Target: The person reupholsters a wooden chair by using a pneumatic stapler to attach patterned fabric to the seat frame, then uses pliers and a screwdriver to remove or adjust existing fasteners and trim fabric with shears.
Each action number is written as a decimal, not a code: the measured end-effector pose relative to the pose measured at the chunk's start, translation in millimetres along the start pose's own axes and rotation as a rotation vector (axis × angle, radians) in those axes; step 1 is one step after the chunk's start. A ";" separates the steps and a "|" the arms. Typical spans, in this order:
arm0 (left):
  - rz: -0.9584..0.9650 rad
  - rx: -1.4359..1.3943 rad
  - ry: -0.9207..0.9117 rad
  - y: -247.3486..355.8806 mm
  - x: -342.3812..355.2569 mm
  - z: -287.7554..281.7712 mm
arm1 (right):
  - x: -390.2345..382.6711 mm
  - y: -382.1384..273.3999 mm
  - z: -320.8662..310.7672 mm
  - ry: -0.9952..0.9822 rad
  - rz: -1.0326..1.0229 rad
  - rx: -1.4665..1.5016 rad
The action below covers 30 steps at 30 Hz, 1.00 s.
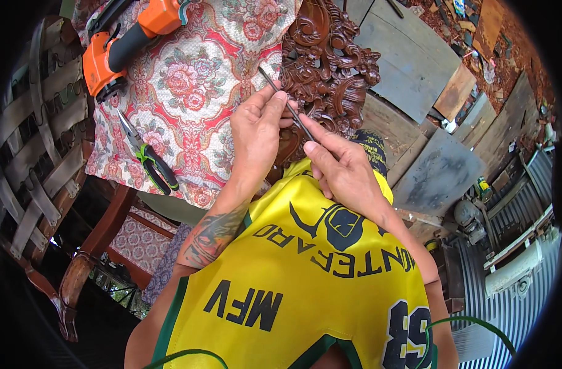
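A thin dark metal rod runs slantwise between my two hands, its narrow end pointing up and left over the fabric. My left hand pinches it near that end with thumb and fingers. Further down, my right hand is closed around the rod's other end, which the palm hides. Below the rod's tip lies floral red-and-cream upholstery fabric, beside carved dark brown wood. Long-nose pliers with green and black handles rest on the fabric, left of my left hand.
An orange and black power tool lies on the fabric at the upper left. At the far left stands a wooden chair frame with woven straps. Boards and sheets cover the ground at right, near corrugated metal.
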<state>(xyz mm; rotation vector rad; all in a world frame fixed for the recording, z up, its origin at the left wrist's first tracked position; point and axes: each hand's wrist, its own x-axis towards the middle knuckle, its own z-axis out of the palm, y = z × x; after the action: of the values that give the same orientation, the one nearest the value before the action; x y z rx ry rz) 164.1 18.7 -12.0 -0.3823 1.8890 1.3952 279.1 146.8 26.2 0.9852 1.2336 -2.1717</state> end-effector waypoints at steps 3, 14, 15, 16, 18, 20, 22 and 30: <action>-0.001 -0.059 -0.033 -2.8 1.9 -2.9 | -2.3 -8.5 -0.3 -0.024 0.134 0.051; 0.031 -0.083 -0.035 -5.0 6.2 -1.6 | -0.1 -11.9 11.9 0.010 0.146 0.088; 0.042 -0.079 -0.033 -5.0 6.7 -1.4 | 0.6 -11.2 12.9 0.019 0.125 0.077; 0.040 -0.080 -0.034 -5.1 7.1 -1.5 | 0.8 -10.8 13.2 0.021 0.126 0.077; 0.051 -0.066 -0.046 -5.7 7.4 -2.3 | 0.5 -9.9 14.3 0.012 0.123 0.120; 0.053 -0.074 -0.056 -6.7 7.8 -4.1 | -1.5 -12.7 15.7 0.016 0.128 0.124; 0.057 -0.084 -0.064 -6.7 8.9 -4.8 | -1.9 -15.2 16.6 0.018 0.131 0.125; 0.027 -0.137 -0.080 -3.2 8.9 -5.5 | -4.1 -23.4 20.4 0.049 0.153 0.094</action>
<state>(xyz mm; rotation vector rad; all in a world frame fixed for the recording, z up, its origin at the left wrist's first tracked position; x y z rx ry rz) 157.9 14.2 -19.8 -0.3633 1.7459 1.5409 258.5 140.9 49.1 1.1387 1.0488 -2.1141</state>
